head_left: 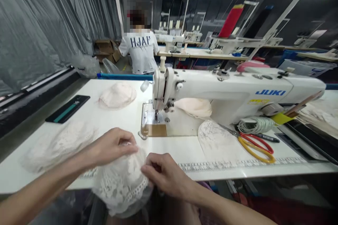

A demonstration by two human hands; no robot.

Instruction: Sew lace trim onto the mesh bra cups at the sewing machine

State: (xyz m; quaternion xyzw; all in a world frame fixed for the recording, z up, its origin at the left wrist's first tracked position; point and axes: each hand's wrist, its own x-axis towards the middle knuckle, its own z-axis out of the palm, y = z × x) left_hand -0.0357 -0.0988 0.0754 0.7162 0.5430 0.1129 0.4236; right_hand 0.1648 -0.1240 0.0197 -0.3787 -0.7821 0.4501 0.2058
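A white lace fabric piece (121, 186) hangs at the table's front edge, held up between both hands. My left hand (116, 146) is closed, pinching its upper edge. On the right side of the lace, my right hand (165, 174) is closed too, thumb and fingers gripping the border. Just beyond the hands stands a white sewing machine (232, 88), its needle and presser foot (156, 115) over the metal plate. Another lace piece (216, 139) lies flat to the right of the plate. Left of my left forearm rests a blurred heap of lace fabric (63, 144).
Scissors (256, 147) with red and yellow handles lie on the right beside a coil of pale cord (256, 125). A pale fabric piece (117, 95) and a black-and-green case (68, 109) are at the left. A person (139, 49) in a white shirt is beyond the table.
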